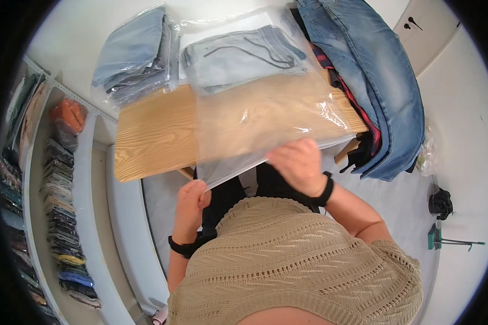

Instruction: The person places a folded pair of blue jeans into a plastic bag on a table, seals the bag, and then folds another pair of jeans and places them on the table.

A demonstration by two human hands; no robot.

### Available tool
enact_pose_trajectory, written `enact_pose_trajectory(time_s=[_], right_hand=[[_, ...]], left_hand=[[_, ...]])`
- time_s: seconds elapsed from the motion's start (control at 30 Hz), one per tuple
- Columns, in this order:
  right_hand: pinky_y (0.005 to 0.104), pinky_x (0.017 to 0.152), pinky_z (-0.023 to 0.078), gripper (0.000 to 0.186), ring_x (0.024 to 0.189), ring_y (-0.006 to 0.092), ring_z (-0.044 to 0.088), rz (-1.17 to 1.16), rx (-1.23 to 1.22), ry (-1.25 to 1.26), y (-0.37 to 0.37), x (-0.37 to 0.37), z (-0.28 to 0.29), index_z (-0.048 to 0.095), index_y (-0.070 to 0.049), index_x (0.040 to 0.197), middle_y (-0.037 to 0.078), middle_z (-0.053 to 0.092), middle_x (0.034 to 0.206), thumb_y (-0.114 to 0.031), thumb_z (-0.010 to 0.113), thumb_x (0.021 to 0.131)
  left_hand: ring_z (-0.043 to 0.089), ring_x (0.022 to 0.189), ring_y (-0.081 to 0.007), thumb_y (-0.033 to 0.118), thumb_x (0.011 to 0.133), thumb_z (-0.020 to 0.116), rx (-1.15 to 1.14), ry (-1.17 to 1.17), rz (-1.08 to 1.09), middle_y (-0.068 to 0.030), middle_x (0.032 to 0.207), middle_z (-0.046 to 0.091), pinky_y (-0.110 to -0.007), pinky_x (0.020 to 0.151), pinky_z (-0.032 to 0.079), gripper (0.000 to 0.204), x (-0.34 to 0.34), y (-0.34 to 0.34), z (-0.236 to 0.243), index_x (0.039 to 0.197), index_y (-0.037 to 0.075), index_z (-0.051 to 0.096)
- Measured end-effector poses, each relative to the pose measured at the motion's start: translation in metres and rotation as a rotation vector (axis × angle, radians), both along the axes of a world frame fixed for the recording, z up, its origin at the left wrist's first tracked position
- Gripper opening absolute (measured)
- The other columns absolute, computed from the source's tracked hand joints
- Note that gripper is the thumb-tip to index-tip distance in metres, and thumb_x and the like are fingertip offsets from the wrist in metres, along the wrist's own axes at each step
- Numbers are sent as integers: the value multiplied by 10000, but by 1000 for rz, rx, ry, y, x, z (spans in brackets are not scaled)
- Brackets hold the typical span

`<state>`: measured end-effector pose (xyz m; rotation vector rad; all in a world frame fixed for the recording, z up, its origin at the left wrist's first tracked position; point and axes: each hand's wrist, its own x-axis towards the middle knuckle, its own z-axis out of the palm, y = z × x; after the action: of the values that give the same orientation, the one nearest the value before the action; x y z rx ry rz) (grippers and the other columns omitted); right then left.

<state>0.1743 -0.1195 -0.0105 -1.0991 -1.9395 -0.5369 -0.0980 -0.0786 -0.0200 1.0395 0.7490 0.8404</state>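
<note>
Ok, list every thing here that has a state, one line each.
clear plastic bag: lying on the table, near edge overhanging, folded light denim garment in its far end.
left hand: gripping the bag's near left corner.
right hand: gripping the bag's near edge.
second bagged denim stack: folded, lying on the table's far left.
blue jeans: unfolded, draped over the table's right end.
wooden table: partly covered.

right hand (301,162) fingers hidden behind clear bag (265,119), shelf items (59,216) too blurred to identify
</note>
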Motion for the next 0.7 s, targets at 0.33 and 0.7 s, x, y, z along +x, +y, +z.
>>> enact_pose_trajectory(time_s=[0.33, 0.7], right_hand=[[346, 863, 421, 268, 969, 238, 588, -117, -568, 130, -41, 100, 20, 674, -82, 934, 41, 659, 1002, -112, 742, 677], [312, 854, 441, 518, 884, 165, 552, -428, -1108, 954, 143, 193, 34, 568, 45, 1092, 116, 602, 956, -384, 667, 819]], left_hand=[[385, 494, -75, 239, 913, 490, -69, 367, -187, 17, 524, 428, -234, 473, 292, 356, -26, 29, -5, 604, 62, 482], [548, 917, -138, 446, 889, 548, 42, 366, 36, -48, 1009, 583, -289, 758, 452, 546, 44, 182, 48, 1240, 34, 484]])
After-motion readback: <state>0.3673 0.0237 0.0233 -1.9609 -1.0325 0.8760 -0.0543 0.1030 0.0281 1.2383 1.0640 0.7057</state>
